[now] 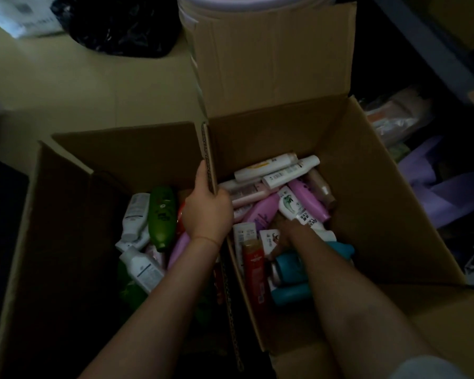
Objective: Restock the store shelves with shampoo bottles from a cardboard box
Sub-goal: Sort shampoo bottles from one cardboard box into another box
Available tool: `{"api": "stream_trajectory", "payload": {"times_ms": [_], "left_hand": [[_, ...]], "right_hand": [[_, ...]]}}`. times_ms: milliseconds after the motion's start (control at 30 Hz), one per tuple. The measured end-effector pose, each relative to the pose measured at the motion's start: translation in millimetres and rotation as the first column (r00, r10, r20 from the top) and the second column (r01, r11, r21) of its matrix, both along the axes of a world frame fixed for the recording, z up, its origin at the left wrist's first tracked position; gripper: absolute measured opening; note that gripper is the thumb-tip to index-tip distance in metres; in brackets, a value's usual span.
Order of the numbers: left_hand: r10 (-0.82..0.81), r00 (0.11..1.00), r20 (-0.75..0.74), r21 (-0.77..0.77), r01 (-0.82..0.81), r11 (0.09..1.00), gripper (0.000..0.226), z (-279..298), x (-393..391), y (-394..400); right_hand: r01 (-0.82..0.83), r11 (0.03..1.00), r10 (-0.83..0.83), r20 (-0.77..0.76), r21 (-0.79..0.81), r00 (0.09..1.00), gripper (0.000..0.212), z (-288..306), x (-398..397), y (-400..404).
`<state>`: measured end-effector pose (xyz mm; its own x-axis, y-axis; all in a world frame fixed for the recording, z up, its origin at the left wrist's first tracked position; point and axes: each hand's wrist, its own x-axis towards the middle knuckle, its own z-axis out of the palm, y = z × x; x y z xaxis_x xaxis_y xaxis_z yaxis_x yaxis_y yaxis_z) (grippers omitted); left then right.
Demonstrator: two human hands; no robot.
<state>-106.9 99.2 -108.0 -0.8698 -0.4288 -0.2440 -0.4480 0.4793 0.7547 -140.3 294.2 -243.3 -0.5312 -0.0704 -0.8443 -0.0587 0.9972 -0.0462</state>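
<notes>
So the left hand (207, 212) grips the upright cardboard flap (210, 157) between two open cardboard boxes (372, 187) packed with shampoo bottles (260, 212), while the right hand (285, 236) is buried among those bottles, fingers hidden, can't tell their state.

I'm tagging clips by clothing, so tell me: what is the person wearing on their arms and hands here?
Both forearms are bare, and neither the left hand nor the right hand wears a glove. No watch or ring shows in this dim light. At the lower right corner a pale, light-coloured short sleeve covers the right upper arm. The left arm's sleeve is out of view.
</notes>
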Motion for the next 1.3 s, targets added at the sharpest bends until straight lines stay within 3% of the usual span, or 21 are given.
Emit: {"api": "stream_trajectory", "payload": {"times_ms": [100, 167, 367, 433, 500, 600, 667, 733, 800, 867, 933, 1000, 1100, 1200, 1300], "left_hand": [[0.013, 1.0, -0.012, 0.014, -0.013, 1.0, 0.058, -0.9, 1.0, 0.0], [0.018, 1.0, -0.022, 0.013, -0.017, 1.0, 0.057, -1.5, 0.8, 1.4], [0.001, 1.0, -0.016, -0.017, -0.001, 1.0, 0.06, -2.9, -0.8, 5.2], [-0.006, 1.0, -0.015, -0.022, 0.006, 1.0, 0.059, -2.2, -0.8, 5.2], [-0.013, 1.0, -0.001, -0.03, 0.013, 0.999, 0.058, -1.4, -1.2, 5.5], [-0.014, 1.0, 0.024, -0.014, 0.015, 1.0, 0.058, 3.0, 0.3, 5.8], [-0.029, 0.999, 0.041, -0.002, 0.029, 1.0, 0.059, 7.8, 0.7, 4.0], [-0.088, 0.992, 0.092, 0.045, 0.084, 0.995, 0.061, 10.4, 1.4, 0.2], [-0.095, 0.988, 0.123, 0.314, 0.052, 0.948, 0.061, 19.1, 3.4, -10.4], [-0.009, 0.984, 0.176, 0.615, -0.103, 0.782, 0.061, 37.2, 9.1, -25.4], [0.003, 0.988, 0.156, 0.723, -0.116, 0.681, 0.055, 52.3, 12.8, -41.0], [0.002, 0.997, 0.083, 0.73, -0.062, 0.68, 0.051, 56.7, 17.8, -54.3], [0.126, 0.99, 0.058, 0.68, -0.132, 0.721, 0.054, 42.5, 25.6, -81.7], [0.195, 0.976, 0.1, 0.63, -0.214, 0.746, 0.071, 15.1, 38.8, -108.0], [0.185, 0.973, 0.135, 0.528, -0.228, 0.818, 0.054, -7.8, 53.5, -103.8]], "right_hand": [[-0.081, 0.993, 0.087, -0.065, 0.089, 0.994, 0.128, 2.4, -1.4, -5.4], [-0.076, 0.996, 0.08, -0.092, 0.042, 0.993, 0.121, -0.4, -2.3, -5.3], [0.157, 0.977, -0.172, -0.098, -0.147, 0.98, 0.095, 18.0, -10.6, -0.4], [0.335, 0.892, -0.373, -0.076, -0.304, 0.925, 0.083, 35.3, -14.4, 0.2], [0.552, 0.637, -0.649, 0.012, -0.538, 0.76, 0.064, 61.5, -19.3, -4.8], [0.683, 0.119, -0.885, 0.235, -0.721, 0.402, 0.051, 117.4, -30.0, -20.2], [0.668, -0.157, -0.841, 0.453, -0.728, 0.296, 0.053, 153.9, -31.2, -30.5], [0.633, -0.265, -0.786, 0.543, -0.727, 0.294, 0.051, 182.3, -25.9, -37.8], [0.612, -0.217, -0.794, 0.502, -0.761, 0.342, 0.043, 201.4, -18.0, -47.9], [0.585, -0.096, -0.814, 0.402, -0.805, 0.419, 0.029, 212.5, -8.6, -66.5], [0.55, 0.023, -0.811, 0.305, -0.835, 0.498, 0.021, 214.6, 1.0, -90.5], [0.534, 0.154, -0.779, 0.23, -0.831, 0.583, 0.024, 210.8, 14.3, -113.7], [0.465, 0.178, -0.754, 0.184, -0.867, 0.631, 0.03, 209.7, 31.7, -125.8], [0.439, 0.146, -0.832, 0.13, -0.886, 0.539, 0.031, 203.7, 36.5, -107.3], [0.478, 0.118, -0.894, 0.116, -0.87, 0.433, 0.026, 183.4, 33.9, -77.8]]}}
